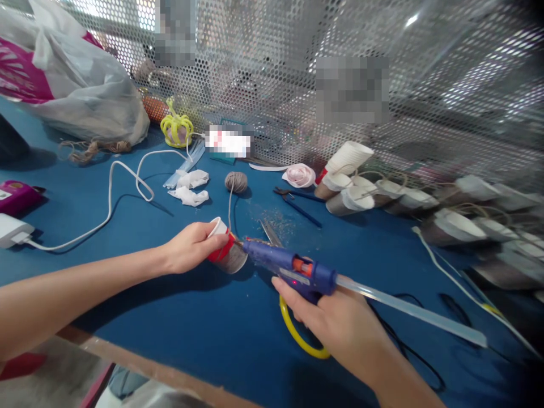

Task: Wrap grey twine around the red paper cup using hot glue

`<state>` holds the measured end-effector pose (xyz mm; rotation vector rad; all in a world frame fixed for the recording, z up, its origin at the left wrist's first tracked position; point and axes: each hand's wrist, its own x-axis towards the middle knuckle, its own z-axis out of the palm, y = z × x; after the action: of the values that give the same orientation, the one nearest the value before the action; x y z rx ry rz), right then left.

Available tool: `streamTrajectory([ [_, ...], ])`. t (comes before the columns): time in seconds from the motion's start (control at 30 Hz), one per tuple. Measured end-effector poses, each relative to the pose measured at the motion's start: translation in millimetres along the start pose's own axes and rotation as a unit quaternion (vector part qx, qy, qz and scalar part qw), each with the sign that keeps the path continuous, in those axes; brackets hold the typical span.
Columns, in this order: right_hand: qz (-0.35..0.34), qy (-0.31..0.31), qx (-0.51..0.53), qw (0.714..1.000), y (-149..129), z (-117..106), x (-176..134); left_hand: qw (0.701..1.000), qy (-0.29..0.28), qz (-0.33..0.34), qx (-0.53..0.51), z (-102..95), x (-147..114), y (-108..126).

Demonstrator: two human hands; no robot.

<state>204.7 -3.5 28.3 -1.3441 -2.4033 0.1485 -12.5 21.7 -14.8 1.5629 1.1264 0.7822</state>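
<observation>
My left hand [193, 246] grips a small paper cup [219, 228], tilted, with a red upper band and grey twine wound round its lower part. From the cup a strand leads up to a ball of grey twine [236, 182]. In my right hand [335, 317] is a blue hot glue gun [280, 262], its red light on and a long clear glue stick [419, 311] out of its back. The gun's nozzle is at the cup's side; whether it touches, I cannot tell. Beneath the gun lie scissors with a yellow handle [297, 337], partly hidden.
Several twine-wrapped cups [352, 198] stand at the right along a perforated metal screen [272, 68]. Pliers [300, 205], a pink rolled flower [300, 175] and white crumpled pieces [189, 190] lie farther back. A white cable [111, 198] crosses the left side, below a plastic bag [89, 85].
</observation>
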Motion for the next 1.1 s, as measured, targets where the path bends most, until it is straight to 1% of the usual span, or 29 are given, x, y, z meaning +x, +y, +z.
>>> streamTrajectory([
  [0.13, 0.023, -0.011, -0.016, 1.000, 3, 1, -2, 1.000, -0.013, 0.005, -0.010, -0.4, -1, -1],
  [0.27, 0.040, -0.015, 0.014, 0.999, 4, 0, -2, 0.999, -0.022, 0.007, -0.024, -0.7, -1, -1],
  [0.43, 0.062, -0.039, 0.038, 0.997, 2, -4, 2, 1.000, -0.013, -0.003, -0.003, -0.8, -2, 0],
  [0.57, 0.048, -0.044, 0.016, 0.998, -3, -5, 0, 1.000, -0.010, 0.000, -0.028, -0.4, -1, 0],
  [0.7, 0.038, -0.017, -0.018, 0.999, -4, -4, 0, 0.999, -0.009, -0.002, -0.041, 0.3, 1, 0],
  [0.8, 0.028, -0.019, -0.005, 0.999, -6, -6, 1, 0.999, -0.005, -0.008, -0.034, 0.9, 0, 1],
  [0.93, 0.009, -0.020, 0.021, 1.000, -8, -6, 1, 0.999, -0.010, -0.002, -0.053, 0.8, -1, 2],
  [1.1, 0.021, 0.001, -0.007, 1.000, -1, -1, 0, 0.999, -0.005, -0.009, -0.030, 0.1, 0, 1],
])
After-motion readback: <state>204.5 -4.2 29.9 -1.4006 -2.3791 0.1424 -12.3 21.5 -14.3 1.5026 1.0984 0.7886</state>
